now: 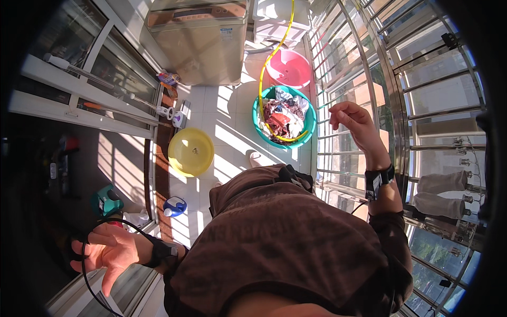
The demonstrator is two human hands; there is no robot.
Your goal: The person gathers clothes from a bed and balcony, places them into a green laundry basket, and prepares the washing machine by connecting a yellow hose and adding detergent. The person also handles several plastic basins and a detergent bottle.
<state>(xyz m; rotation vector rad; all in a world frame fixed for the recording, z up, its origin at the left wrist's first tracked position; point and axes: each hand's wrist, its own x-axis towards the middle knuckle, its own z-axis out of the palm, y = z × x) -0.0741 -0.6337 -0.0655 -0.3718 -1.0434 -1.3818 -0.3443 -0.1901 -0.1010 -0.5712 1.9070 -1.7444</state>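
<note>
My left hand [107,249] is raised at the lower left with its fingers spread and no object in its grasp. A black cable [84,253] loops from the wrist strap across the hand. On the right, my right hand [354,123] hangs in front of the metal window bars, its fingers loosely bent and empty. It is nearest to a teal basin [313,121] on the floor, apart from it. Inside the basin lie crumpled white and dark red clothes [279,123]. A yellow hose [261,79] runs down into it, its end resting over the cloth.
A pink basin [291,69] stands behind the teal one. At left are a yellow basin [191,152], a blue jug [175,206], a green jug [107,201] and leaning mop poles [142,101]. A washing machine [198,51] stands ahead. Pale cloth items [441,182] hang at right.
</note>
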